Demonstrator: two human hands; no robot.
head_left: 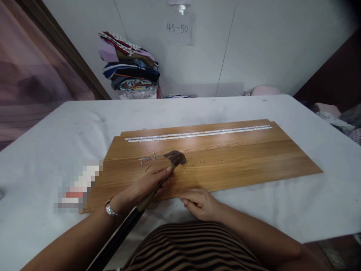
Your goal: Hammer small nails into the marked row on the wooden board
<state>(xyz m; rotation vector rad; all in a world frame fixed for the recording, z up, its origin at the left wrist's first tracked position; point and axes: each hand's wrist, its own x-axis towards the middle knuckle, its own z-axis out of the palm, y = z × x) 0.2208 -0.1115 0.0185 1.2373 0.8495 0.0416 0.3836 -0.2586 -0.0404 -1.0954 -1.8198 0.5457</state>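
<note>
Hammer [147, 201], head view: in the left hand [153, 180], fingers wrapped round the handle just below the metal head, thumb laid along it. Tool slants up over the near part of a wood-grain board [254, 162]; whether the head touches the surface, cannot tell. Silvery wristwatch [110, 209] on the left wrist. Right hand [201, 203] at the board's near edge, fingers curled together; cannot tell if they grip anything. Loose nails [144, 159] on the board, left of the hammer head. Row of small dark dots [204, 162] runs rightward from beside the head. Two pale marked strips [197, 132] lie parallel near the far edge. Board rests on a white-covered table [254, 214]. Stacked fabrics [131, 71] beyond, against the wall.
</note>
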